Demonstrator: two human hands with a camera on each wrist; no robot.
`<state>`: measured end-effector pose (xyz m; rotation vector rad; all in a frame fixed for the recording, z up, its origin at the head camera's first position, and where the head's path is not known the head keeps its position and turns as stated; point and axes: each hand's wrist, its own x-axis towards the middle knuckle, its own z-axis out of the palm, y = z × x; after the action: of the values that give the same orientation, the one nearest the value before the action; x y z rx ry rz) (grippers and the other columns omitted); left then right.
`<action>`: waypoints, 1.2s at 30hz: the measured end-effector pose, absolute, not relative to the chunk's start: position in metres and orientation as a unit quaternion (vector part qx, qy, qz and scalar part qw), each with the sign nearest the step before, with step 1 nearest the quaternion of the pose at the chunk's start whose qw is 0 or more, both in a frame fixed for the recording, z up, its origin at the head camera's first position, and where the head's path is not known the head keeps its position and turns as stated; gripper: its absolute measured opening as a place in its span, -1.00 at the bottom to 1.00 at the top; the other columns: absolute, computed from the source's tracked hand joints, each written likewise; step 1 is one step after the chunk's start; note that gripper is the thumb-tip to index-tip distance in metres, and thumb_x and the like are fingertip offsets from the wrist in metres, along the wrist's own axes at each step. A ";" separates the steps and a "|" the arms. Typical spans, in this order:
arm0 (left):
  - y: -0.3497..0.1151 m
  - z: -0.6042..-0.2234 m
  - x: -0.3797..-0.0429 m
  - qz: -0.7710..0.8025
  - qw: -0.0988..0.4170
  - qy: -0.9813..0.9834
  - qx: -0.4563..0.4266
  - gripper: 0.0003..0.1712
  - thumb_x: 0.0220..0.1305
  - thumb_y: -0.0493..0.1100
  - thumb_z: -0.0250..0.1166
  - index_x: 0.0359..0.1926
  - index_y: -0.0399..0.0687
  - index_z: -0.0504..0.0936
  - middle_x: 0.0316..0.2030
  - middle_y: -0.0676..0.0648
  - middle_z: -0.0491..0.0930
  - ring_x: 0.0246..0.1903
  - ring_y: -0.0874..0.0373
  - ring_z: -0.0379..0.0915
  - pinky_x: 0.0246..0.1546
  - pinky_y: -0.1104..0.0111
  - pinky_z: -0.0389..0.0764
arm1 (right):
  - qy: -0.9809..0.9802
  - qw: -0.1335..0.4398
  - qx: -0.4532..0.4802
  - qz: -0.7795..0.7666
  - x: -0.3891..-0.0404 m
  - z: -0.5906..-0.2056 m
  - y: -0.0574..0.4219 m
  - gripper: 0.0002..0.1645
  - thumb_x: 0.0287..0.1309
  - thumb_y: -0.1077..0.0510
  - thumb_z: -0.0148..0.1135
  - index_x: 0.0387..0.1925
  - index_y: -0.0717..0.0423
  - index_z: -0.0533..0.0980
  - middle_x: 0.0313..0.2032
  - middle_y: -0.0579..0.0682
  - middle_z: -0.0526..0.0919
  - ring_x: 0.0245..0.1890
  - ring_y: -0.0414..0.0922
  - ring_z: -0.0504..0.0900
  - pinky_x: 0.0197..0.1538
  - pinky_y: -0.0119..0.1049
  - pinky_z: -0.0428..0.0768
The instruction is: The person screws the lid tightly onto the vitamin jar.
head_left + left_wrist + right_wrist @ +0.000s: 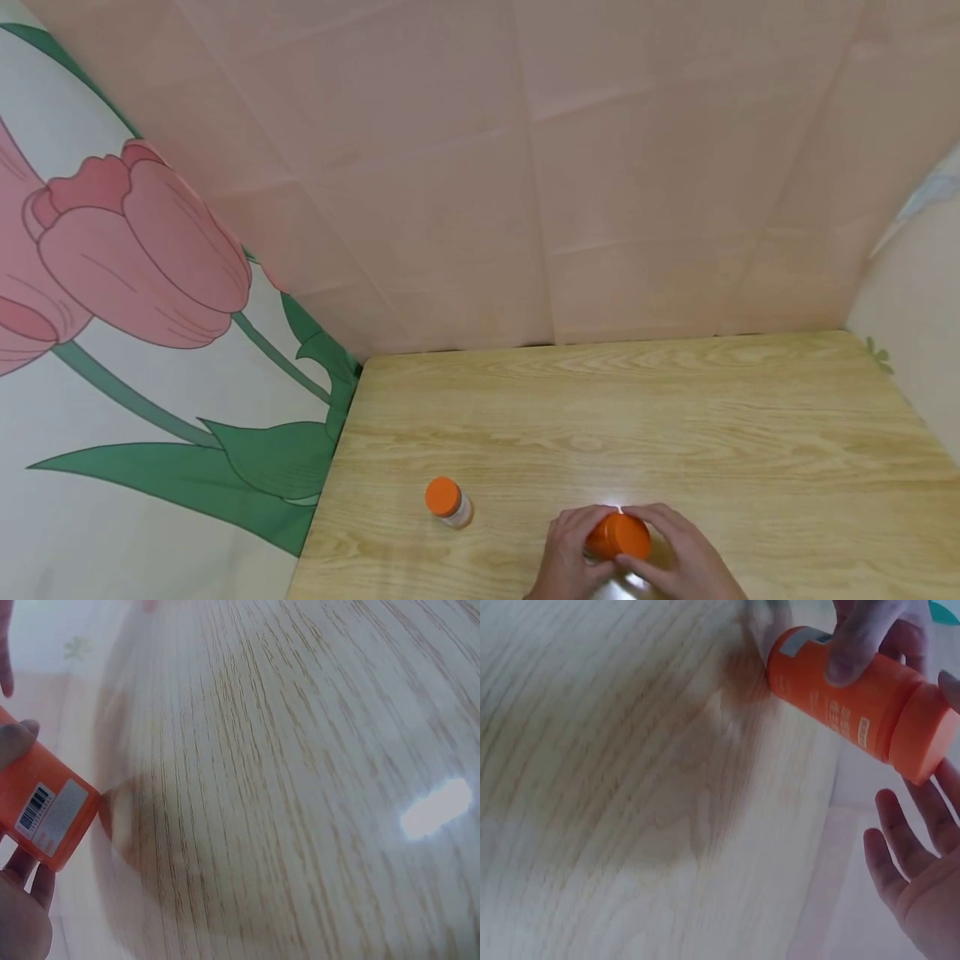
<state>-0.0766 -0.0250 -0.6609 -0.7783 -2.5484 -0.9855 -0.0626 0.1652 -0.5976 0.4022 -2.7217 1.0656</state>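
My left hand (572,552) grips the body of an orange plastic bottle (840,701), thumb on one side and fingers on the other. The bottle leans, its base close over the tabletop and its cap (632,536) turned up toward the head camera. A white label with a barcode (35,808) shows near the base in the left wrist view. Around the ridged cap, my right hand (686,554) has its thumb and forefinger on opposite sides; its other fingers (900,832) spread away from the bottle in the right wrist view.
A smaller bottle with an orange lid (443,497) and pale body stands to the left on the wood-grain table (637,408). Pink cloth (450,167) hangs behind the table's back edge. A tulip-print curtain (150,392) borders the left, a pale wall (915,308) the right.
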 end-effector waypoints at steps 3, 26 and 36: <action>-0.025 -0.661 -0.077 -0.348 0.142 -0.888 -0.266 -0.24 0.02 0.15 0.51 0.27 0.29 0.46 0.13 0.23 0.60 0.04 0.35 0.48 -0.01 0.47 0.42 | -0.922 0.095 0.110 0.360 -0.062 -0.598 0.162 -0.37 -0.30 -0.18 0.62 -0.10 -0.08 0.65 -0.18 -0.32 0.67 -0.15 -0.33 0.61 -0.11 -0.26 0.64; -0.026 -0.663 -0.078 -0.335 0.146 -0.891 -0.271 -0.19 0.02 0.18 0.50 0.31 0.32 0.42 0.14 0.23 0.59 0.03 0.36 0.48 0.00 0.48 0.40 | -0.903 0.121 0.174 0.373 -0.064 -0.603 0.164 -0.35 -0.24 -0.11 0.62 0.00 -0.24 0.60 -0.10 -0.41 0.60 -0.12 -0.40 0.56 -0.11 -0.37 0.63; -0.025 -0.657 -0.077 -0.344 0.129 -0.894 -0.258 -0.24 0.03 0.14 0.51 0.27 0.30 0.45 0.13 0.23 0.60 0.03 0.35 0.49 0.01 0.46 0.43 | -0.923 0.103 0.079 0.363 -0.063 -0.603 0.154 -0.40 -0.26 -0.15 0.62 -0.13 -0.07 0.63 -0.22 -0.31 0.63 -0.19 -0.29 0.61 -0.12 -0.19 0.64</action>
<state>-0.0773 -0.0251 -0.6571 -0.7493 -2.5988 -1.0003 -0.0628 0.1543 -0.6033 0.2322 -2.7228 1.0720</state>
